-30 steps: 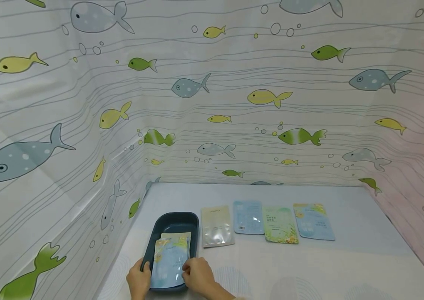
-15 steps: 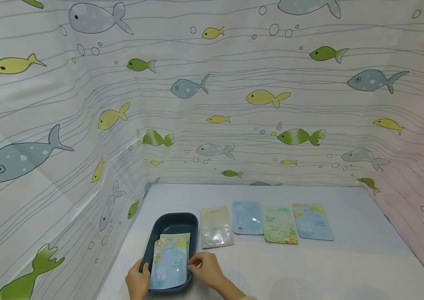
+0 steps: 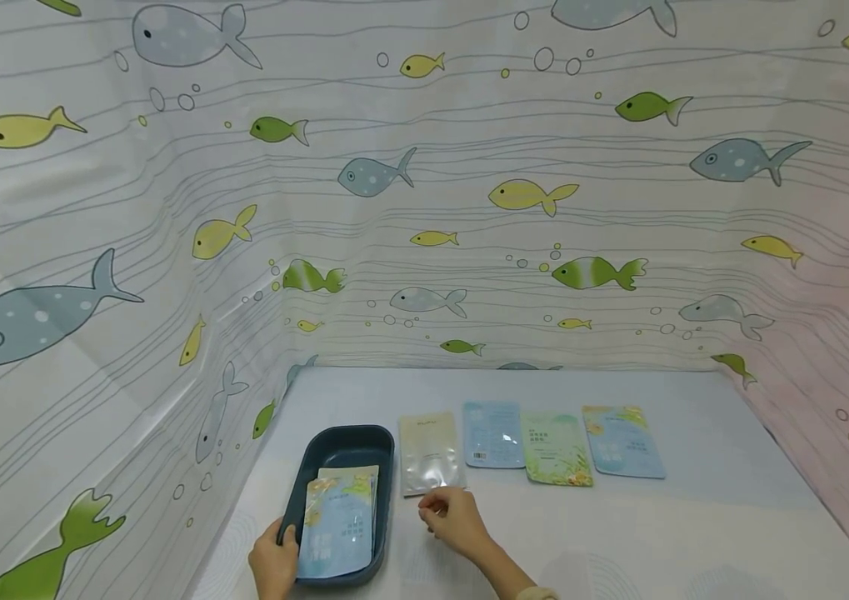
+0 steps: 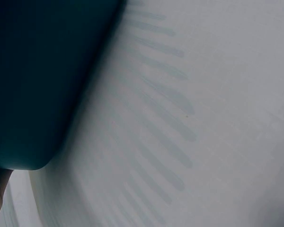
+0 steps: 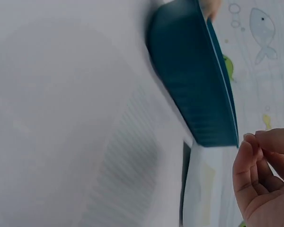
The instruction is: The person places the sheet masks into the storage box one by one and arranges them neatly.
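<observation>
My left hand (image 3: 272,562) grips the left rim of a dark blue-green tray (image 3: 377,454) in the head view. A light blue sachet (image 3: 337,533) with yellow flowers lies uppermost on a stack of sachets in it; the cream edge of another sachet (image 3: 349,472) shows behind. Right of the tray, my right hand (image 3: 457,521) is over the tabletop, its thumb and forefinger tips together with nothing visible between them. Its knuckles come right at the front edge of a cream-and-silver sachet (image 3: 427,450). In the right wrist view the curled fingers (image 5: 248,163) show plainly.
To the right of the cream sachet lie a blue one with a barcode (image 3: 494,433), a green flowered one (image 3: 557,450) and another light blue one (image 3: 622,442). A fish-print sheet (image 3: 499,133) walls the white table (image 3: 694,533) at the back and sides.
My right hand has left the sachets in the tray and moved right, toward the front of the cream sachet. The left hand keeps its grip on the tray's rim.
</observation>
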`<state>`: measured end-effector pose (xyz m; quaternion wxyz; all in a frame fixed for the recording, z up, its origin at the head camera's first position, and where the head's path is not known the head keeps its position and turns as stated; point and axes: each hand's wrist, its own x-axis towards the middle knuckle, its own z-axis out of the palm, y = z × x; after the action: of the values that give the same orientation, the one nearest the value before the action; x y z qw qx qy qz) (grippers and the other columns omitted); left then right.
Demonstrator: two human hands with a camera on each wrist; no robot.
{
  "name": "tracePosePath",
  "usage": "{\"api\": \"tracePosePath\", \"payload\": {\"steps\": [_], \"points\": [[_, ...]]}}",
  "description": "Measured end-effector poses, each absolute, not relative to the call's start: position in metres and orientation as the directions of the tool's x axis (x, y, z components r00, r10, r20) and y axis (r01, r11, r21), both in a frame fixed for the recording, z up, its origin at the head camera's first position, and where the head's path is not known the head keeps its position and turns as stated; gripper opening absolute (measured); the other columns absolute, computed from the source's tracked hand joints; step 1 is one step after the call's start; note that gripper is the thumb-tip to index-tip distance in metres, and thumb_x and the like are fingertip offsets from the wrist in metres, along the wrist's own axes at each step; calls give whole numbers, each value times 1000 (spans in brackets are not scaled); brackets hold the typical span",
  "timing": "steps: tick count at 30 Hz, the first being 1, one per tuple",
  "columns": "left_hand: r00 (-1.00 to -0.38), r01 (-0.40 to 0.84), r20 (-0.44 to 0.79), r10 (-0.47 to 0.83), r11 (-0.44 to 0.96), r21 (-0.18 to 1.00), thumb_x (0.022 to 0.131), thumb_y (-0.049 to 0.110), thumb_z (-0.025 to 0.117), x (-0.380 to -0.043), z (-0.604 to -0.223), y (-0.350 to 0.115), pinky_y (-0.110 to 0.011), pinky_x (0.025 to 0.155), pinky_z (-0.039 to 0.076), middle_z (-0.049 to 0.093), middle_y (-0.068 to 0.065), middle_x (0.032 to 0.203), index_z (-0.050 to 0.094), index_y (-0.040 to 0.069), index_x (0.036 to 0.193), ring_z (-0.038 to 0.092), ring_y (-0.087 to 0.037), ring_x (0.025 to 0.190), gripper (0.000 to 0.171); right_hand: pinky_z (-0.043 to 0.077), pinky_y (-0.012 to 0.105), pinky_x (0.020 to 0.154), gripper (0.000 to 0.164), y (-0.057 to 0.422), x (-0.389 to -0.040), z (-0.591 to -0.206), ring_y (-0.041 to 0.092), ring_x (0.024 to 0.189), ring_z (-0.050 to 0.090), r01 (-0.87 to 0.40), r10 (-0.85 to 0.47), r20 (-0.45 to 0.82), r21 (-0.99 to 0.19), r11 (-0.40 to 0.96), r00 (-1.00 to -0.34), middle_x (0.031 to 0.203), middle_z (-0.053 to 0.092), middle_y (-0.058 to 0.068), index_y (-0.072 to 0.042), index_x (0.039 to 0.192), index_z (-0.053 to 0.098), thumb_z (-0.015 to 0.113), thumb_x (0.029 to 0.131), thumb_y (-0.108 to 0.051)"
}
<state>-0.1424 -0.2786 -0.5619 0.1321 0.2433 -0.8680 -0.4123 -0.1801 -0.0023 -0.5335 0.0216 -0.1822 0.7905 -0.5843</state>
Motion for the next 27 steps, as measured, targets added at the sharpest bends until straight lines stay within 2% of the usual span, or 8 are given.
{"api": "tracePosePath", "payload": {"steps": [6, 13, 19, 27], "points": [[-851, -307, 36, -524, 551, 776, 86, -2, 44, -141, -563, -279, -56, 75, 43, 52, -38, 101, 50, -21, 104, 52, -49, 93, 26, 46, 18, 44, 5, 25, -185, -530, 5, 52, 55, -216, -293, 132, -936, 277, -947, 66, 61, 5, 3, 79, 63, 62, 78, -1], [-848, -308, 34, -529, 544, 780, 87, -3, 44, -141, -562, -279, -56, 76, 42, 52, -38, 102, 49, -21, 105, 51, -50, 94, 27, 47, 19, 46, 7, 61, -191, -531, 8, 55, 56, -211, -238, 134, -918, 336, -962, 69, 61, 6, 3, 82, 63, 61, 80, -3], [-850, -303, 44, -525, 555, 775, 86, -3, 44, -142, -561, -280, -56, 75, 43, 52, -38, 101, 50, -21, 104, 51, -50, 93, 26, 47, 21, 49, 9, 98, -199, -531, 15, 58, 57, -113, -118, 72, -915, 388, -990, 72, 61, 12, 5, 85, 62, 60, 80, -3], [-843, -304, 60, -535, 564, 768, 85, -4, 44, -144, -562, -280, -57, 75, 42, 53, -38, 101, 51, -21, 104, 51, -50, 93, 27, 47, 21, 50, 13, 158, -211, -535, 21, 61, 59, -17, 69, 57, -878, 478, -996, 74, 62, 12, 6, 90, 62, 61, 79, -2]]}}
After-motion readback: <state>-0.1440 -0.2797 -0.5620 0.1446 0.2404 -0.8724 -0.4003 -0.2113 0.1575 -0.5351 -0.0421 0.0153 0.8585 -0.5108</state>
